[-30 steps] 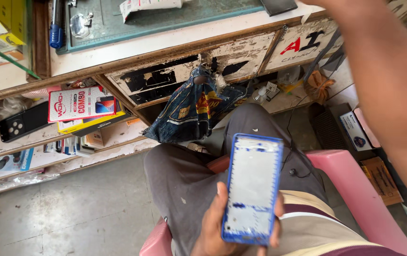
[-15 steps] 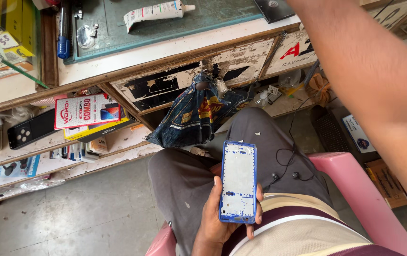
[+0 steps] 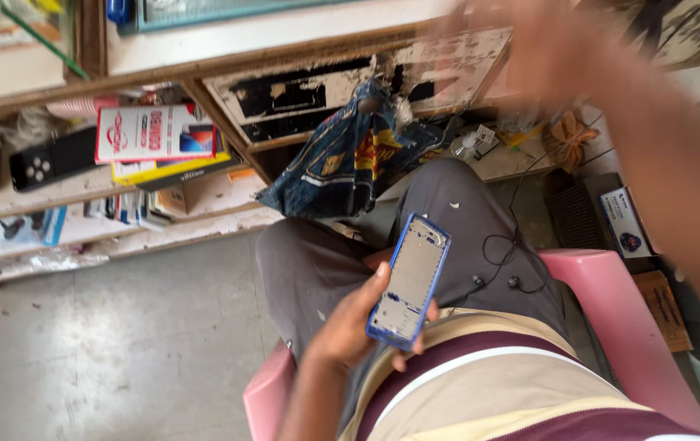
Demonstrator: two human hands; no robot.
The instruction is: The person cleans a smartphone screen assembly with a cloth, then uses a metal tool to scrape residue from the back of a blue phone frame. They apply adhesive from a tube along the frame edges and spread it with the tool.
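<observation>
The head view shows the left hand (image 3: 350,327) with its grip closed around a blue-framed phone chassis (image 3: 409,282) over the lap. The blurred right hand (image 3: 529,57) reaches toward the far bench (image 3: 284,37), its grip unreadable. Judging by this, it is the fetching step: whatever gets picked up must come back to the chassis.

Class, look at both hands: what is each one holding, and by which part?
The left hand grips a blue-edged flat phone frame by its lower end, thumb on one long edge. The blurred right hand shows nothing held.
</observation>
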